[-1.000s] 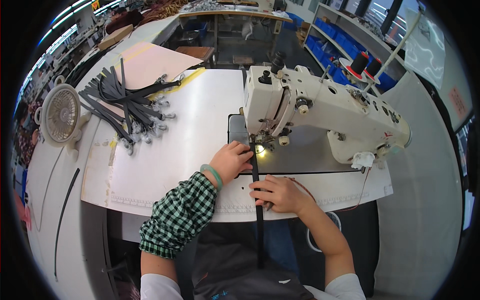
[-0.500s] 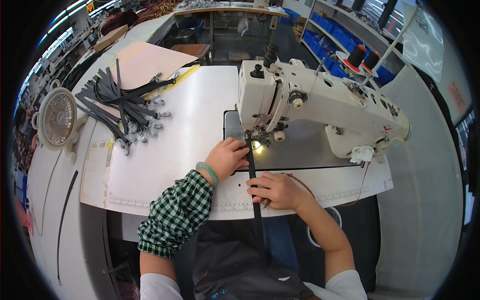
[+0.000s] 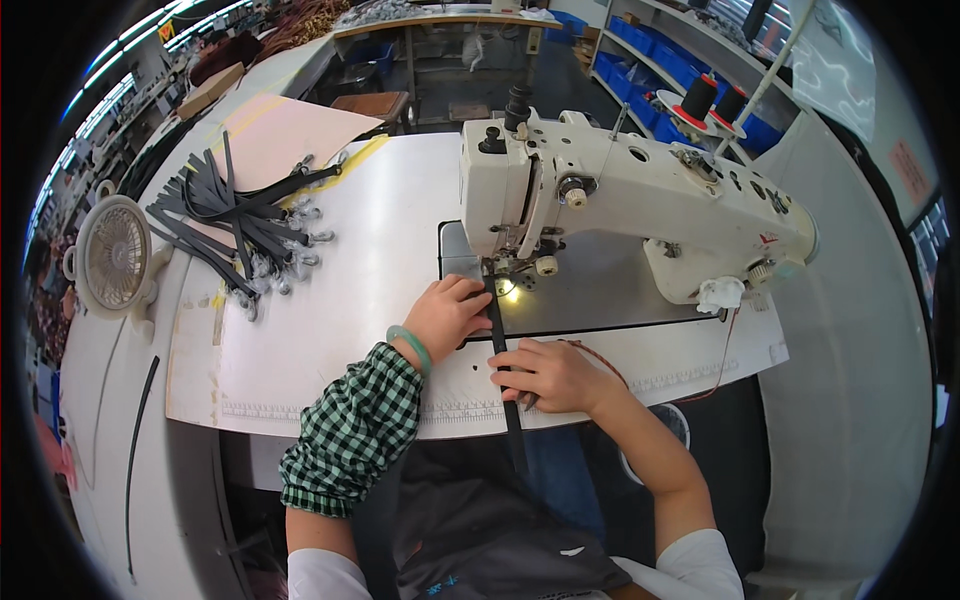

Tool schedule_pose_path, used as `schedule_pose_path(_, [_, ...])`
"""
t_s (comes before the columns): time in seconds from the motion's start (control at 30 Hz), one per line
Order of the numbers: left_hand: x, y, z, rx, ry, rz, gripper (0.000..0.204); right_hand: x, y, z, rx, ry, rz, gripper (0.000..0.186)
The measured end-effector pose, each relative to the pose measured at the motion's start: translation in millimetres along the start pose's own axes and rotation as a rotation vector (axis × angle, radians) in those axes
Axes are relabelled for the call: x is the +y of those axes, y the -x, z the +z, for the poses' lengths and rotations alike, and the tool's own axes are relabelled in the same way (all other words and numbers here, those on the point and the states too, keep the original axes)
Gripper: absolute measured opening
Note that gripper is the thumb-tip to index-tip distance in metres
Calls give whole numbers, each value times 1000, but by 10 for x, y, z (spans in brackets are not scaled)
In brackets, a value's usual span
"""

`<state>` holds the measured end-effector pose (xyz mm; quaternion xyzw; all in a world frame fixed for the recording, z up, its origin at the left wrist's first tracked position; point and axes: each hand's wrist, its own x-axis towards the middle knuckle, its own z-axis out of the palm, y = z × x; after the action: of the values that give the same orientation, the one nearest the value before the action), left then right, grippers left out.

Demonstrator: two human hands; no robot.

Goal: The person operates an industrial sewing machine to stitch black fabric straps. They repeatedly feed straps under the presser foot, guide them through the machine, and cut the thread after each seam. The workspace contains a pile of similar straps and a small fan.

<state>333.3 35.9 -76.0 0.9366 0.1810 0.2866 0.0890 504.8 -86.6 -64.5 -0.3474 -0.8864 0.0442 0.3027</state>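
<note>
A long black strap [image 3: 499, 325] runs from under the presser foot of a cream sewing machine [image 3: 640, 190] down over the table's front edge toward my lap. My left hand [image 3: 445, 318] presses its fingers against the strap's left side, just in front of the lit needle area. Nearer to me, my right hand [image 3: 550, 377] has its fingers curled over the strap, pinching it from the right. A small greyish tip shows beneath those fingers; I cannot make out what it is. The strap's end at the needle is hidden by the machine's foot.
Several black straps with plastic-wrapped metal hooks [image 3: 240, 215] lie in a heap at the left, partly over a pink sheet [image 3: 290, 135]. Left of them stands a small fan [image 3: 115, 250]. Black thread spools [image 3: 698, 100] stand behind the machine. A loose black strip [image 3: 140, 460] lies far left.
The whole view has shifted and tilted slightly. Both hands keep their places on the strap, with little visible motion of the strap itself.
</note>
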Motion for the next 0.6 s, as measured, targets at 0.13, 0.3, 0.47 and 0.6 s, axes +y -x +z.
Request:
schedule_pose_path(0.13, [11, -9, -14, -13, 21, -18, 36, 2, 1, -8, -3, 8, -11, 20])
schedule_pose_path(0.3, [10, -17, 4, -12, 23, -14, 36, 48, 27, 9, 22, 7, -53, 21])
schedule_pose_path(0.47, [-22, 3, 13, -13, 13, -7, 34, 33, 5, 7, 3, -13, -16, 20])
schedule_pose_path(0.6, [-14, 24, -21, 7, 32, -16, 34, -25, -49, -20, -26, 19, -11, 21])
